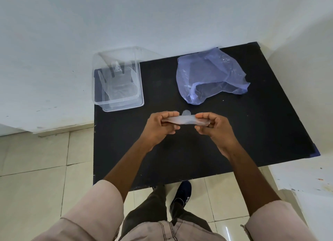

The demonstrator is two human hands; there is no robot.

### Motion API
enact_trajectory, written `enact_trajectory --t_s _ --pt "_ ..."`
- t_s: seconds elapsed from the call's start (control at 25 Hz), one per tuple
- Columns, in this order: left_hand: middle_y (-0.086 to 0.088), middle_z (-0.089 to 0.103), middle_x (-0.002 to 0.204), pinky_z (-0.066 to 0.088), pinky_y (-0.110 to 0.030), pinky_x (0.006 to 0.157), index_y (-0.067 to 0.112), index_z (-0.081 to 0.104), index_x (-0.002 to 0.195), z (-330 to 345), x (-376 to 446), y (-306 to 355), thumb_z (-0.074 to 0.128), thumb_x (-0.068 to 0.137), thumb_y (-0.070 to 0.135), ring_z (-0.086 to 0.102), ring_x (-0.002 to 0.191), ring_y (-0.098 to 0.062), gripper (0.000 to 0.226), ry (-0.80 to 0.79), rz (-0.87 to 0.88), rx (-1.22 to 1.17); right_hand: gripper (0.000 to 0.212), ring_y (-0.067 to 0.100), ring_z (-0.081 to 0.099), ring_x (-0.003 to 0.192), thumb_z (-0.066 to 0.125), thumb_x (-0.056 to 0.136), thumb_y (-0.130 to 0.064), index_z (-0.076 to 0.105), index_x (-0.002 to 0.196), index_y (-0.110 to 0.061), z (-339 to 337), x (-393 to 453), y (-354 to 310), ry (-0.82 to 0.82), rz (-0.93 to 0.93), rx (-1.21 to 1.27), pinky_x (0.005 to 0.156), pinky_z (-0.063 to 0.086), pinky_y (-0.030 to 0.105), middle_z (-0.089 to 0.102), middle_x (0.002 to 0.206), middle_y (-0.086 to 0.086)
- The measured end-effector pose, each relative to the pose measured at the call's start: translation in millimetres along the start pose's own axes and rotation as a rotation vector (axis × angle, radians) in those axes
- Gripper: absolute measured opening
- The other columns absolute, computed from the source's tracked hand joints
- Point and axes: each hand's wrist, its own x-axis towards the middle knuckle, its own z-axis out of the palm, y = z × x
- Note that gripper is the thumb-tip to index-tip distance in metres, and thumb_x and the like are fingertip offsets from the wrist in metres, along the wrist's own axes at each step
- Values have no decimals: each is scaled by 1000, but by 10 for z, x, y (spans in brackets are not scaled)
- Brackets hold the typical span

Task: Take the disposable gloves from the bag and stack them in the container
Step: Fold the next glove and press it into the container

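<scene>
A clear disposable glove (186, 119) is stretched flat between my two hands above the middle of the black table (252, 132). My left hand (160, 127) pinches its left end and my right hand (213, 128) pinches its right end. A clear plastic container (117, 82) stands at the table's back left corner with clear gloves (119, 84) lying flat inside. A crumpled, translucent blue plastic bag (210, 75) lies at the back right, its mouth facing me.
The table stands against a white wall (162, 15) at the back. Tiled floor (36, 168) lies to the left and front. My shoe (182, 194) shows below the table's front edge. A white surface (306, 177) is at the right.
</scene>
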Motion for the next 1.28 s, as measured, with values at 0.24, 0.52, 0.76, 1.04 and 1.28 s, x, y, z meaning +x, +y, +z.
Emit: enact_trajectory --t_s 0.24,0.52,0.76,1.04,1.28 --pt "-11 72 82 58 -30 62 5 74 97 -123 58 448 61 94 26 68 68 -19 25 139 37 -1 21 17 68 74 62 92 -22 72 99 -4 -53 107 -430 109 -55 -2 70 58 28 73 87 13" --pt "-9 74 80 59 -29 59 10 72 93 -370 54 939 59 95 31 72 66 -18 25 178 23 -149 22 14 67 68 57 95 -21 73 92 -5 5 303 -1098 11 -72 -50 67 54 29 72 76 6" --pt "-13 75 82 61 -30 64 10 66 86 -960 380 1219 52 98 25 74 67 -20 24 234 30 -265 21 19 64 69 54 92 -18 67 79 -9 540 754 -1674 -16 -26 -37 65 51 30 69 72 6" --pt "-14 72 85 57 -35 81 9 67 79 -2274 1062 1426 60 93 25 73 81 -26 23 429 103 -297 13 22 65 86 57 90 -18 63 80 -14 1631 1809 -2365 -43 -21 -15 70 51 32 69 84 4" --pt "-8 72 83 58 -31 78 8 71 78 -3010 1280 1527 64 90 29 74 82 -21 26 560 333 -229 16 20 70 91 58 87 -13 67 76 -18 2242 2187 -2673 25 -330 86 67 59 33 70 86 3"
